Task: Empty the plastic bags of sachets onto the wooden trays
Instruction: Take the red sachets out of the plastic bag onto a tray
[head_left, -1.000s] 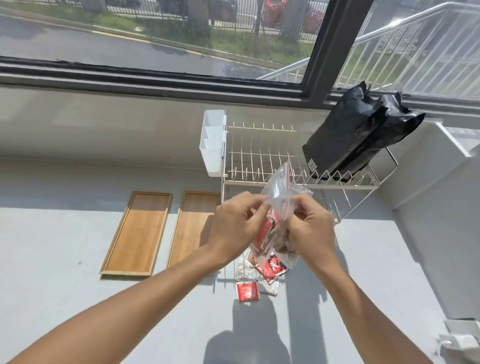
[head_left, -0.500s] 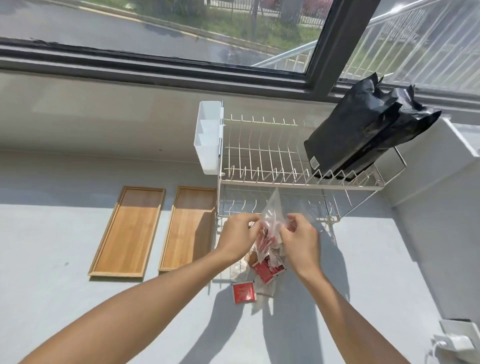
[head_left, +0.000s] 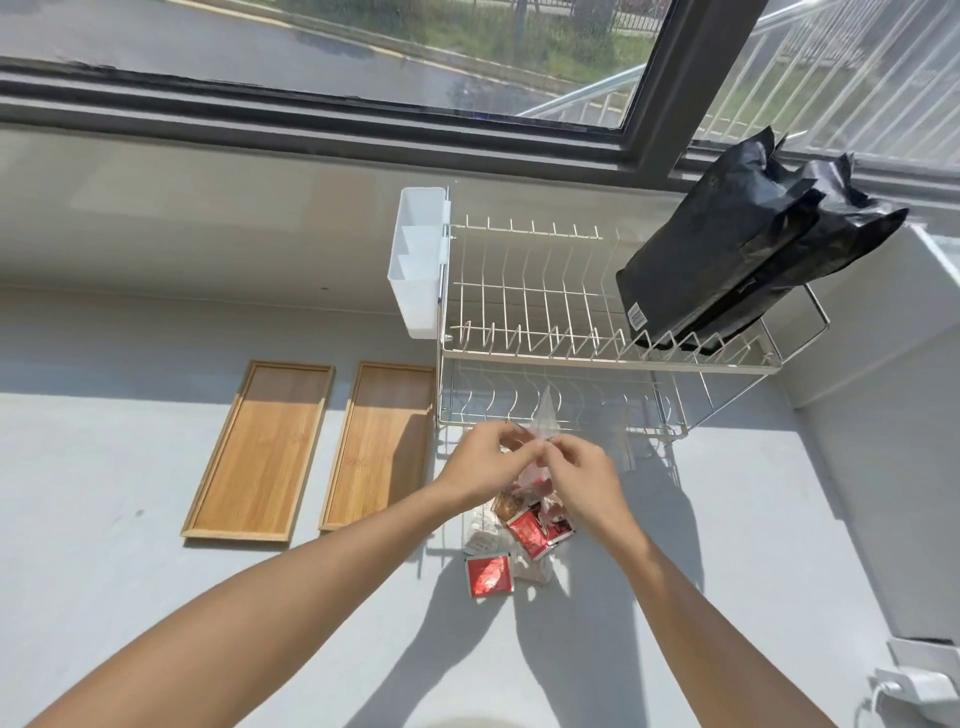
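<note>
My left hand (head_left: 485, 462) and my right hand (head_left: 584, 475) both pinch the top of a clear plastic bag (head_left: 546, 421), held just above the grey counter in front of the dish rack. Red and brown sachets show inside the bag's lower part. More sachets (head_left: 535, 530) lie in a small heap under my hands, and one red sachet (head_left: 489, 575) lies apart at the front. Two wooden trays, the left tray (head_left: 260, 449) and the right tray (head_left: 382, 441), lie side by side to the left with nothing in them.
A white wire dish rack (head_left: 582, 332) stands behind my hands, with a white plastic caddy (head_left: 418, 265) on its left end and black bags (head_left: 737, 249) leaning on its right end. A white object (head_left: 919, 686) sits at the counter's near right corner. A window runs along the back.
My hands with the bag have dropped lower and closer together, fingertips now nearly touching at the bag's top. The view has tilted down a little.
</note>
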